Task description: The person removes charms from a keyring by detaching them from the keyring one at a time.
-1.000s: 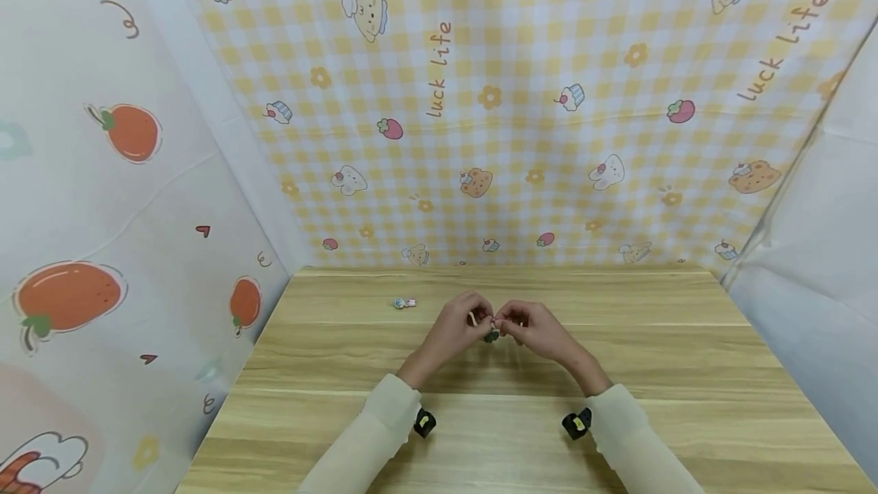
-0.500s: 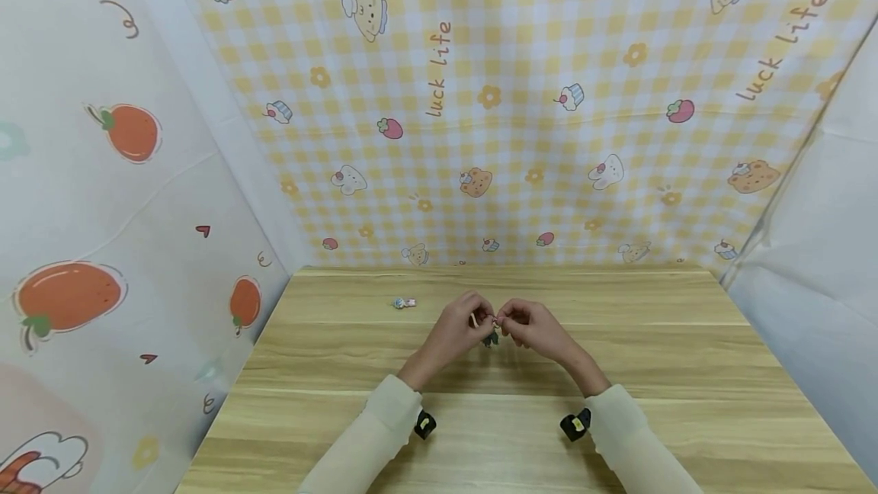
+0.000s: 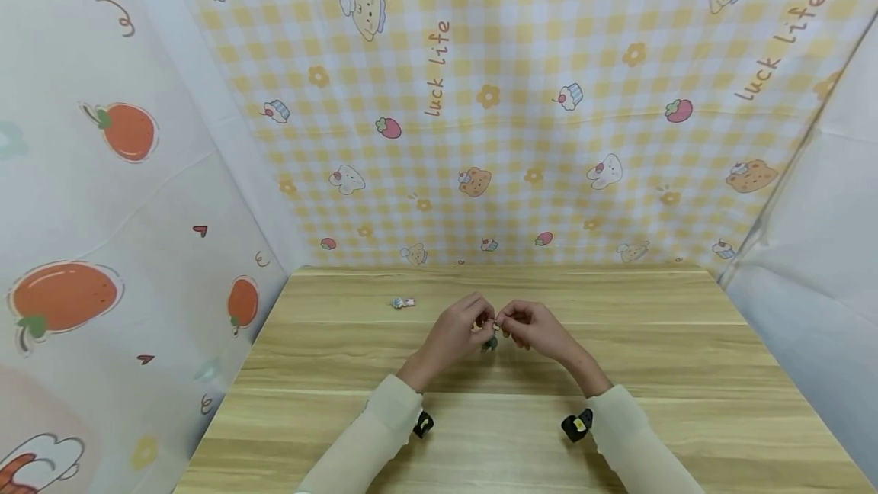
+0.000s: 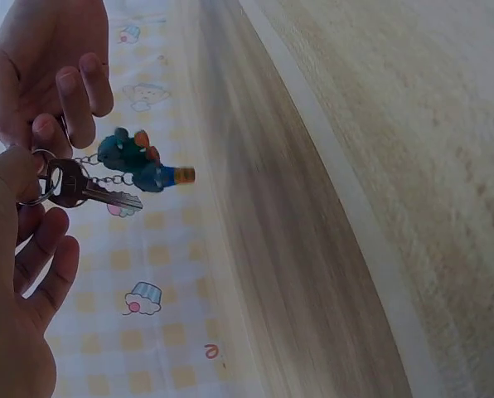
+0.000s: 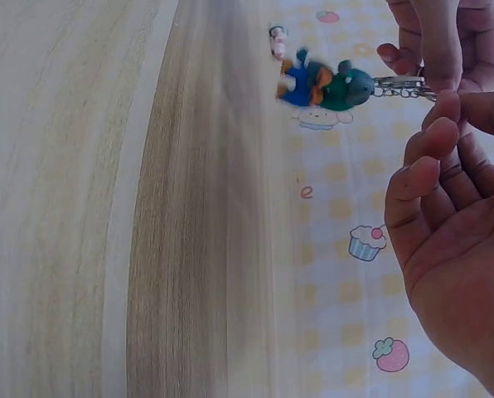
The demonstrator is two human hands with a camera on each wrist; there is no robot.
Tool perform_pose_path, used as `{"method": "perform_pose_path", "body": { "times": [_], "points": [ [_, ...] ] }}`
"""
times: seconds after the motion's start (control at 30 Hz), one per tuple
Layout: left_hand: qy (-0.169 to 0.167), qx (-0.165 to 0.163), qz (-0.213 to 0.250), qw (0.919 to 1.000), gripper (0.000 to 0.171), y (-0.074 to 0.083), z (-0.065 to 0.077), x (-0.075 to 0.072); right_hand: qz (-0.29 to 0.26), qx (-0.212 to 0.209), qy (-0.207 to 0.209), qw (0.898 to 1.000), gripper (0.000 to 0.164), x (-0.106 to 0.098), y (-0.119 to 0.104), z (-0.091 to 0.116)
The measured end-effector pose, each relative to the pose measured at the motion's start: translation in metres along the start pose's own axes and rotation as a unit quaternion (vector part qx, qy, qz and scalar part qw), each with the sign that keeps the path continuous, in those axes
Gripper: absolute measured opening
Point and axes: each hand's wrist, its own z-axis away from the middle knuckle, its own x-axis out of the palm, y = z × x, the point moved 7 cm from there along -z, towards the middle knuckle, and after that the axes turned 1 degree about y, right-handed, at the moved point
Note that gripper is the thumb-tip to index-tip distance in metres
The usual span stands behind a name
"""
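Two hands meet over the table. The left hand (image 3: 457, 330) has thumb and forefinger drawn together, pinching a thin round metal key ring (image 4: 41, 199); its other fingers are bent and hold nothing. The right hand (image 3: 538, 328) pinches the same ring between thumb and forefinger, its remaining fingers loosely curled; the exact contact is partly hidden.

From the ring hang a dark metal key (image 4: 106, 194) with a toothed blade and short silver link chains (image 4: 110, 179). The chains carry a small green figurine with orange parts (image 4: 129, 153) and a small blue figurine with an orange tip (image 4: 154, 177). All hang below the fingertips, clear of the tabletop.

Cream long sleeves (image 3: 392, 404) cover both forearms; a black device with a yellow mark (image 3: 577, 425) sits at each wrist. Farther back, left of the hands, a small pale-blue, white and pink figurine (image 3: 403, 303) lies on the light wood-grain table (image 3: 658, 357). Behind stands a yellow-and-white checked cloth (image 3: 521, 136).
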Motion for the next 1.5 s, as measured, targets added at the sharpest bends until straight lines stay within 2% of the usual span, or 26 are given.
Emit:
{"method": "perform_pose_path", "body": {
  "times": [0.43,0.7,0.97,1.2,1.37,1.5],
  "points": [
    [-0.004,-0.013,0.006,0.9999,0.011,-0.002,0.003,0.003,-0.002,0.005,-0.004,1.000,0.018,0.006,-0.001,0.000],
    [-0.017,-0.031,0.020,0.9992,0.009,-0.003,0.004,0.004,0.000,0.011,0.002,1.000,0.014,0.010,-0.001,0.000],
    [-0.014,-0.013,0.028,0.9994,0.011,0.001,0.005,0.004,-0.011,0.022,-0.011,1.000,0.013,0.014,0.004,0.000],
    [-0.033,-0.011,0.056,0.9978,0.010,0.000,0.005,0.004,-0.029,0.024,-0.032,0.999,0.016,0.018,0.007,0.000],
    [-0.040,0.004,0.062,0.9972,0.013,0.003,0.004,0.001,-0.028,0.026,-0.032,0.999,0.017,0.018,0.008,0.000],
    [-0.044,0.001,0.066,0.9968,0.011,0.003,0.004,0.000,-0.025,0.027,-0.029,0.999,0.017,0.018,0.008,0.000]
  ]
}}
